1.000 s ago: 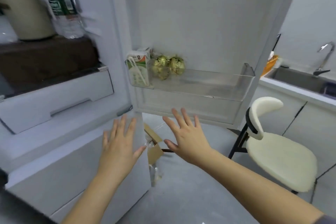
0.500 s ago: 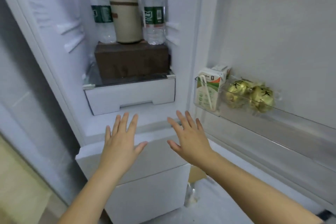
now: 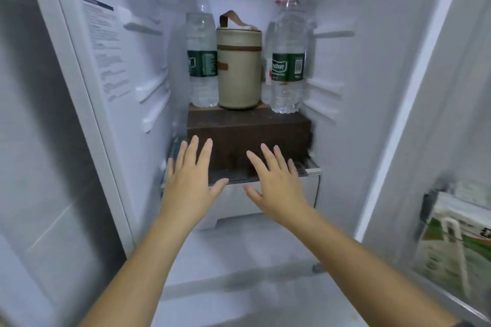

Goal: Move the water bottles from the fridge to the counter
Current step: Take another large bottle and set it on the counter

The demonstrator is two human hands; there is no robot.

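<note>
Count: 2 water bottles, left bottle [image 3: 202, 66] and right bottle [image 3: 288, 66], at the left and right ends of the box top. 1 beige pouch [image 3: 239, 66] between them. 1 brown box [image 3: 248, 127]. 1 drink carton [image 3: 451, 241]. 1 printed sticker [image 3: 106, 48].

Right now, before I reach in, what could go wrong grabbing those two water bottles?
The right bottle stands near the right edge of the brown box, so a nudge could tip it off. The beige case sits close against the left bottle; pulling that bottle out may knock the case over. Both are tall; gripped singly by the left hand and right hand, they might slip.
</note>
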